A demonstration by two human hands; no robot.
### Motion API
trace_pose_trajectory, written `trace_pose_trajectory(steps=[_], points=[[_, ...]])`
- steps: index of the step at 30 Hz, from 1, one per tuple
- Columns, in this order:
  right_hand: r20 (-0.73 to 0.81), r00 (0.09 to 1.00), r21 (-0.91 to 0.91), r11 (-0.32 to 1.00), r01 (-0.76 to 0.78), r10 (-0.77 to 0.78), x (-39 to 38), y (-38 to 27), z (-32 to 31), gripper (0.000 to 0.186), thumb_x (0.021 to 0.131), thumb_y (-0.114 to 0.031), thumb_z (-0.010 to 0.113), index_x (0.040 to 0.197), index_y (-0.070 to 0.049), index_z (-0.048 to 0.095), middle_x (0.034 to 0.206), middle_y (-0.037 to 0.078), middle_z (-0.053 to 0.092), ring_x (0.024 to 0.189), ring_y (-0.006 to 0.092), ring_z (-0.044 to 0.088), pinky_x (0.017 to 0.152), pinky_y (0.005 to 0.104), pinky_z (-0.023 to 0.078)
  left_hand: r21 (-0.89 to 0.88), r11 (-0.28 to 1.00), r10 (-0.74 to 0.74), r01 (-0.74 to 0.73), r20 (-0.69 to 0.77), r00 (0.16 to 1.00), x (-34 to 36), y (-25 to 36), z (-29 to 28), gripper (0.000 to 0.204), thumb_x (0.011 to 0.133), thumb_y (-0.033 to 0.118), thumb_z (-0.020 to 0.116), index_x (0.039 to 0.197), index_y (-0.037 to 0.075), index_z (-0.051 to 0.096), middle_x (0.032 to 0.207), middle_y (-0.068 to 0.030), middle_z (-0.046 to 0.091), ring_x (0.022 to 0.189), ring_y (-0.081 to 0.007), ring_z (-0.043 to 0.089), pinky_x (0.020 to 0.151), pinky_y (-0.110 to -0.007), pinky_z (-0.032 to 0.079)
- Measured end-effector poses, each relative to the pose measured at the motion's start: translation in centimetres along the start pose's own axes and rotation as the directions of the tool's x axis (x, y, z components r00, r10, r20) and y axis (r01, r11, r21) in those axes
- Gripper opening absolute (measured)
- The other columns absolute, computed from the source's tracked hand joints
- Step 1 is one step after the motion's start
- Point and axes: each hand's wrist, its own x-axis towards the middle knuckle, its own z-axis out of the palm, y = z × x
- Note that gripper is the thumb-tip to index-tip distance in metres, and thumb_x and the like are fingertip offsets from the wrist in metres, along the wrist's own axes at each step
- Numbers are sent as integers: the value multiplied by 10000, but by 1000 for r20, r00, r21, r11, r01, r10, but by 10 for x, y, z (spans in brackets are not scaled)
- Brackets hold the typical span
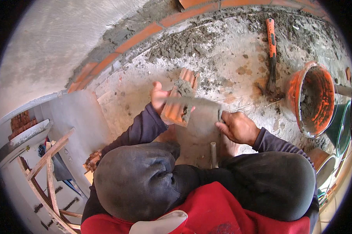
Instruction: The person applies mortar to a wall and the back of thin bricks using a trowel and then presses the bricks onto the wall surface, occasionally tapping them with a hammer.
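Red shirt [218, 210] nearest; left hand [159, 97] grips brick [173, 112], right hand [241, 128] grips blurred trowel [209, 106]: best keep brick steady, blade flat, mortar [183, 88] even.

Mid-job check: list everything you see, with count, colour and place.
Hollow brick: one, orange and grey, centre
Flat tool: one, grey, blurred, across the brick
Hammer: one, orange and black, right of centre
Bucket: one, orange, right
Second bucket: one, green, far right
Third container: one, brown and grey, lower right
Laid bricks: several, orange, top edge
Loose mortar: scattered, grey, upper centre
Brick piles: two, reddish, left
Wooden frame: one, brown, lower left
Rod: one, pale, lower centre
Left hand: one, bare, on brick
Right hand: one, bare, on tool
Knees: two, dark, below
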Motion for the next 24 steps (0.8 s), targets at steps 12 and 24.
trace_pose_trajectory(steps=[12, 24], points=[[-65, 970, -120, 964, -239, 232, 11, 44, -9, 340, 965, -304, 559, 903, 30, 547, 764, 279, 609, 721, 474, 621, 638, 529, 507, 128, 991, 12, -35, 175, 984, 7, -6, 1, 1153, 710, 961, 196, 1545, 167, 262, 1563, -53, 340, 1390, -310, 363, 1052, -652, 284], [-191, 961, 123, 976, -178, 199, 6, 35, 4, 359, 988, -295, 532, 833, 28, 512, 622, 270, 546, 637, 498, 573, 581, 525, 454, 475, 879, 108, -47, -101, 989, 7, -15, 14, 414, 1036, 402, 424, 1319, 120, 533, 1150, -70, 658, 961, -239, 672, 831, -456, 561]])
